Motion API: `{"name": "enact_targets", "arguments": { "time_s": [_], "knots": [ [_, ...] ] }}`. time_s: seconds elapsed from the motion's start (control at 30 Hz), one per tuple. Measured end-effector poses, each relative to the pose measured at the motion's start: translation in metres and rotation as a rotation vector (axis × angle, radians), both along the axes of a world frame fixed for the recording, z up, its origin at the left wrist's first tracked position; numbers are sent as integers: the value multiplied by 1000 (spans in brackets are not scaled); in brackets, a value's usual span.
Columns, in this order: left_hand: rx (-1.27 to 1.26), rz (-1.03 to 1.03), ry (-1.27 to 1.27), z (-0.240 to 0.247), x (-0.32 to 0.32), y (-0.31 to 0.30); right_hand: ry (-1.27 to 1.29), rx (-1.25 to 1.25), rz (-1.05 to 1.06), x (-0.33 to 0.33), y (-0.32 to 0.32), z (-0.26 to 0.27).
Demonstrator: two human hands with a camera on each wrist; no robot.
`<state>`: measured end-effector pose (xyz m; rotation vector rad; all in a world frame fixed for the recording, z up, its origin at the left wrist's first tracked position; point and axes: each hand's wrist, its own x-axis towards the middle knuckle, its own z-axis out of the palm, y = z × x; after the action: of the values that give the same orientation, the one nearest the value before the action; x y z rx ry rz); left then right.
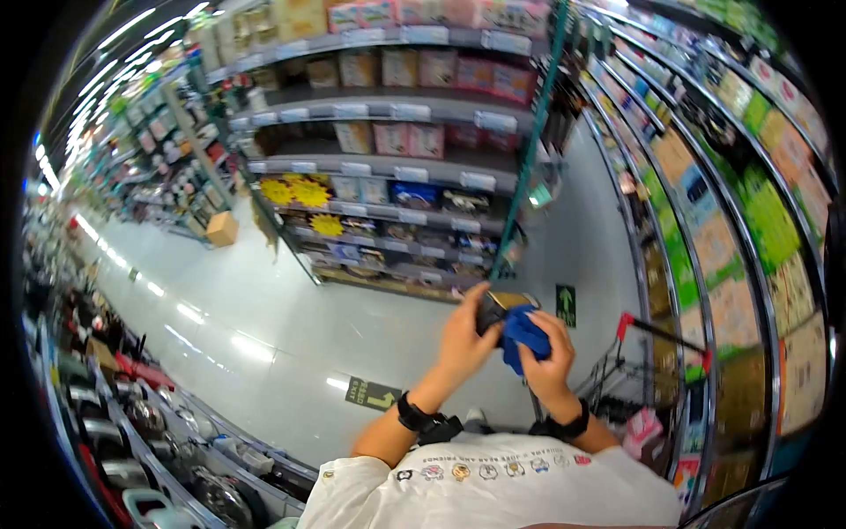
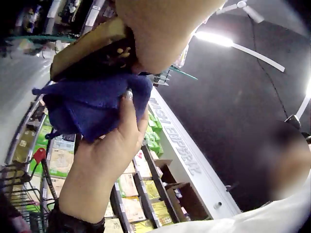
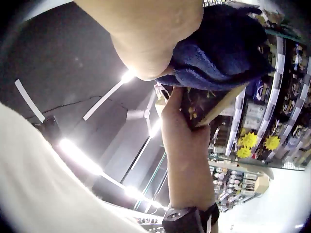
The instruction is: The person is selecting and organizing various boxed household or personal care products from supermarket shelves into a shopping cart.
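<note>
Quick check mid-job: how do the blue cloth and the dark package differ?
The blue cloth is bunched in soft folds, while the dark package has straight edges. The cloth is plain blue; the package has a tan side and pale flecks. The right hand grips the cloth, the left hand the package. Both are held up, touching.

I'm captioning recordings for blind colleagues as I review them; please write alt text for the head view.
A person's left hand grips a dark and gold box while their right hand holds a blue cloth against it, in a store aisle. Shelves of goods stand ahead and to the right; a cart is at the lower right.
</note>
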<state>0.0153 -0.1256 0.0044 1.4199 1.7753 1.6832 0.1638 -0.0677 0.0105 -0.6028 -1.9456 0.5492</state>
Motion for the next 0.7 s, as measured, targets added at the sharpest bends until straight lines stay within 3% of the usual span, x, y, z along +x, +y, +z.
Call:
{"name": "enact_targets", "arguments": {
  "time_s": [0.13, 0.2, 0.23, 0.33, 0.4, 0.57, 0.7],
  "knots": [
    [41, -38, 264, -4, 9, 16, 109, -344, -31, 22, 32, -26],
    [-105, -151, 361, 3, 7, 15, 78, -415, -34, 31, 52, -48],
    [-188, -211, 404, 5, 7, 13, 136, -657, 17, 33, 57, -55],
    [-260, -412, 664, 1, 8, 9, 181, -982, 169, 32, 55, -62],
    [-296, -430, 694, -5, 11, 9, 62, -774, 252, 30, 56, -74],
    [-378, -401, 645, -3, 15, 9, 330, -1064, 405, 28, 54, -46],
    [-286, -448, 555, 4, 11, 13, 286, -1019, 490, 26, 60, -38]
  ]
}}
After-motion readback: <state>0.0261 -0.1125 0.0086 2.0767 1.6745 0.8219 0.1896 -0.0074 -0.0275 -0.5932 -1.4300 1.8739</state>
